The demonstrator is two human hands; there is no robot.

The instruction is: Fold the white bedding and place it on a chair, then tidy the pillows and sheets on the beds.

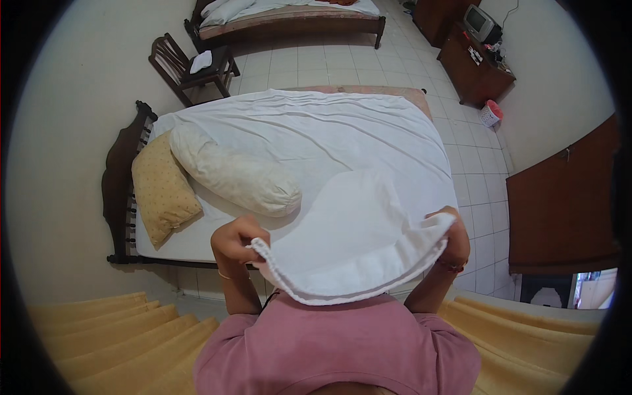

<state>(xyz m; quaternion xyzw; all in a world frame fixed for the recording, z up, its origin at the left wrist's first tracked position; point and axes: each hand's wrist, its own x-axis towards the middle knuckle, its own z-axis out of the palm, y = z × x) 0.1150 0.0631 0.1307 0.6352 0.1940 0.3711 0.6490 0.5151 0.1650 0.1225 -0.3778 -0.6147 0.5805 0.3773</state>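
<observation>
A white pillowcase or similar white cloth (340, 237) hangs stretched between my two hands, its hemmed edge sagging in a curve toward my chest. My left hand (240, 238) pinches one corner of that edge. The opposite corner is gripped by my right hand (452, 237). Beyond the cloth lies a bed mattress under a wrinkled white sheet (316, 123). On the sheet rests a cream bolster (237, 173), lying slantwise beside a yellow patterned pillow (165, 190) near the dark wooden headboard (118, 182). The cloth's far end overlaps the sheet in view; whether they touch, I cannot tell.
A wooden chair (170, 61) holding a folded white cloth (201, 61) stands past the bed. Farther off is a second bed (296, 24). A cabinet (474, 69) with a small television (483, 23) and a waste basket (490, 113) are at right. Yellow curtains (118, 340) hang beside me.
</observation>
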